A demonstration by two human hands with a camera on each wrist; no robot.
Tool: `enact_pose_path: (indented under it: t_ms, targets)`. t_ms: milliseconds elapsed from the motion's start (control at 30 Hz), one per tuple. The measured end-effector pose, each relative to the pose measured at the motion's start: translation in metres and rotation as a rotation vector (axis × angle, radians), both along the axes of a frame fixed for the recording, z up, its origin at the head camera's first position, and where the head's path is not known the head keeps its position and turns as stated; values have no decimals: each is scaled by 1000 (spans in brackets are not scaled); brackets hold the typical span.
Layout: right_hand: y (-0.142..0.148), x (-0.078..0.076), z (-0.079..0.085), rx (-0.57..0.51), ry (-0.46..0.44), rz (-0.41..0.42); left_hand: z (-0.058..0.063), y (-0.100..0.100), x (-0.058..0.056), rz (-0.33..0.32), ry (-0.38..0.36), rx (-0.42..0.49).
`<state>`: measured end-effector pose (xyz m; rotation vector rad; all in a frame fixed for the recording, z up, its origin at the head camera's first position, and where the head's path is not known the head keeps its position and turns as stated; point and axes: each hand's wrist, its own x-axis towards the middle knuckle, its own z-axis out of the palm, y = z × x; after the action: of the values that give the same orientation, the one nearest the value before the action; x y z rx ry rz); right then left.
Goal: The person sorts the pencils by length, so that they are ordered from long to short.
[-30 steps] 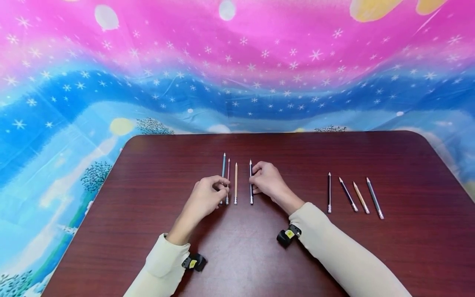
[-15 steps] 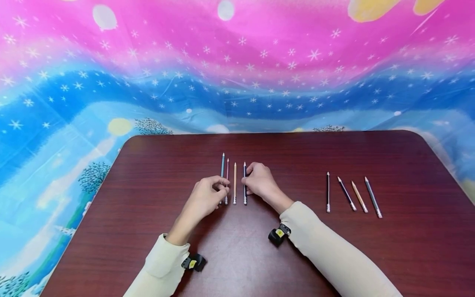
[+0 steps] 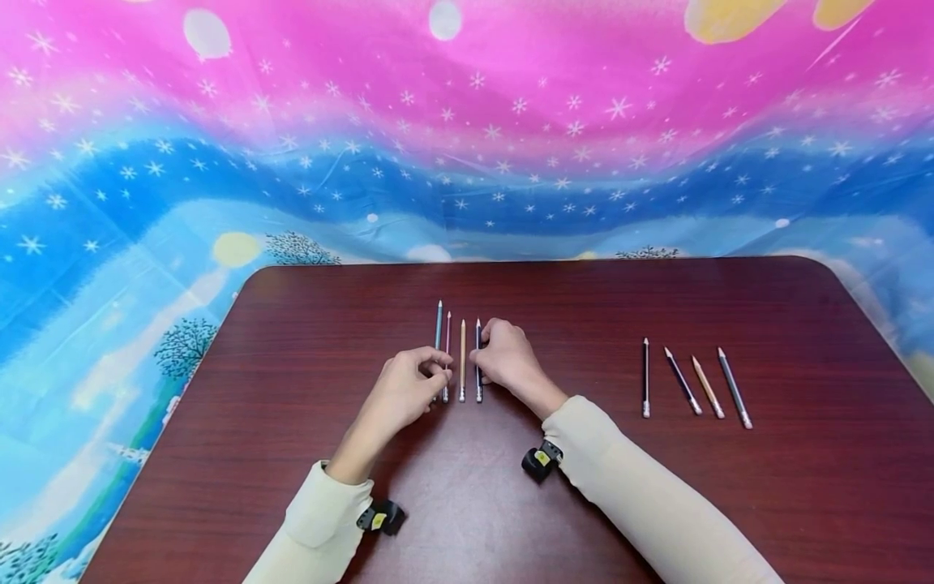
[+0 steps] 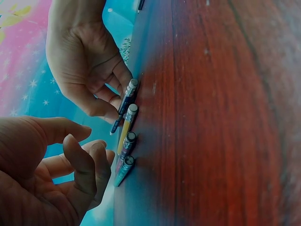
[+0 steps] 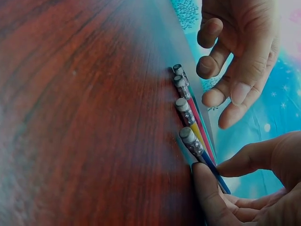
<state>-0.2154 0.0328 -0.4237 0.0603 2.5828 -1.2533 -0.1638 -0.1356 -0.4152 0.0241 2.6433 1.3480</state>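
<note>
Near the middle of the table, my right hand [image 3: 508,357] pinches a dark blue pencil [image 3: 478,391] between thumb and fingers; the pencil lies with its tip pointing away. Left of it, roughly parallel, are a yellow pencil [image 3: 463,361], a pink pencil [image 3: 448,345] and a teal pencil [image 3: 439,328]. My left hand [image 3: 397,389] hovers over the pink and teal ones and hides part of them. Its fingers are loosely curved with nothing between them, as the right wrist view shows. Silver ferrules and pale erasers face me.
Off to the right lie a black pencil [image 3: 645,377], another dark blue pencil [image 3: 682,381], another yellow pencil [image 3: 707,387] and a grey-blue pencil [image 3: 734,388], some slanted. Behind the brown table [image 3: 569,527] hangs a pink and blue printed cloth [image 3: 467,130].
My right hand has slid the dark blue pencil leftward, closer to the yellow one; the gap between them has narrowed. The left hand has stayed in place.
</note>
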Motion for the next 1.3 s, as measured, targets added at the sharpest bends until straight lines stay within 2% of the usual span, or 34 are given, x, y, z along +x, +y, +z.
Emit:
enact_pose_path:
  t_ms: [333, 567, 1300]
  targets:
    - [0, 1, -1, 76, 26, 12, -2, -2, 1, -10, 3, 10]
    - [1, 1, -3, 65, 22, 15, 0, -4, 2, 10, -6, 8]
    - [1, 2, -1, 45, 5, 9, 0, -7, 2, 16, -24, 36]
